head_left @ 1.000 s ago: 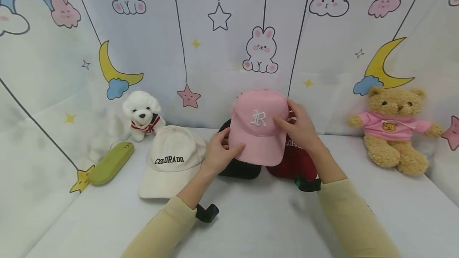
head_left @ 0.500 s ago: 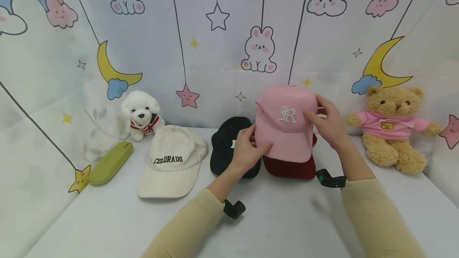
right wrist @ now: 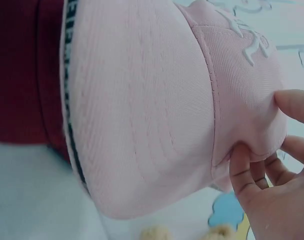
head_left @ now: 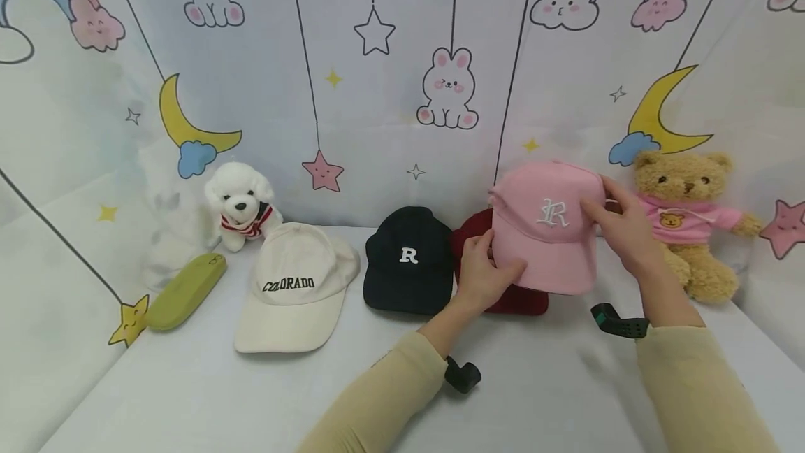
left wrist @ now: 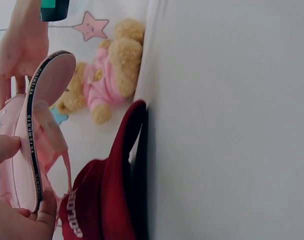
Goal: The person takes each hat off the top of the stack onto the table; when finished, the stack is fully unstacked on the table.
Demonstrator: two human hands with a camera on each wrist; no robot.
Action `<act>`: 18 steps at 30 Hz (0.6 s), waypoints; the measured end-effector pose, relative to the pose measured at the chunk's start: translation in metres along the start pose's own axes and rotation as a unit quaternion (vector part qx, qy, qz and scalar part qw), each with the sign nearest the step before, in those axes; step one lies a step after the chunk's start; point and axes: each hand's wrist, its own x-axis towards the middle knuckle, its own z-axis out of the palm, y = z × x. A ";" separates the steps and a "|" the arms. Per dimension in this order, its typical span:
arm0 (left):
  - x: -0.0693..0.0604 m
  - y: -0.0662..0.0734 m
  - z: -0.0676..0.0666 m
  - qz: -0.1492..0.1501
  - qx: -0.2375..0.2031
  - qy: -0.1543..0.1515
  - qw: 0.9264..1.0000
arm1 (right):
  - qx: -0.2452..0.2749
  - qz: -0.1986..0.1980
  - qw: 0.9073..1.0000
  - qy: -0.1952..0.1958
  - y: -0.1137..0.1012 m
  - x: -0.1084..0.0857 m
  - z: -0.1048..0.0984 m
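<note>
Both hands hold a pink baseball cap [head_left: 544, 268] with a white embroidered R, raised upright in front of a dark red cap [head_left: 525, 303]. My left hand [head_left: 484, 277] pinches the brim's left side between thumb and fingers. At the crown's right side, my right hand [head_left: 629, 233] grips the fabric, thumb in front and fingers behind. The left wrist view shows a black lettered band along the brim edge of the pink cap [left wrist: 32, 135], apart from the red cap [left wrist: 104, 200]. Most of the red cap's front is hidden in the head view.
Left of the red cap sit a black cap [head_left: 409, 285] and a cream cap [head_left: 289, 324]. A white toy dog [head_left: 239, 194] and a green case [head_left: 186, 292] lie further left. A teddy bear [head_left: 685, 219] leans at the right against the printed backdrop [head_left: 377, 110].
Both hands have carried the pink cap to the right, from in front of the black and red caps to the red cap's right side. The black cap is now fully uncovered.
</note>
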 end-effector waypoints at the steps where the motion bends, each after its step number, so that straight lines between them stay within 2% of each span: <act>1: 0.000 0.000 0.006 -0.001 0.000 0.001 1.000 | 0.004 0.011 1.000 0.001 0.003 -0.001 -0.004; 5: 0.000 0.001 0.027 -0.010 0.010 -0.006 1.000 | 0.013 0.047 0.999 0.011 0.014 -0.003 -0.018; 11: 0.001 0.000 0.056 -0.030 0.024 -0.018 0.999 | 0.008 0.059 0.998 0.037 0.030 -0.005 -0.035; 14: 0.002 0.002 0.068 -0.048 0.026 -0.018 0.998 | 0.017 0.078 0.996 0.042 0.037 -0.006 -0.041; 18: 0.002 0.003 0.082 -0.075 0.030 -0.021 0.996 | -0.009 0.097 0.994 0.044 0.046 -0.009 -0.048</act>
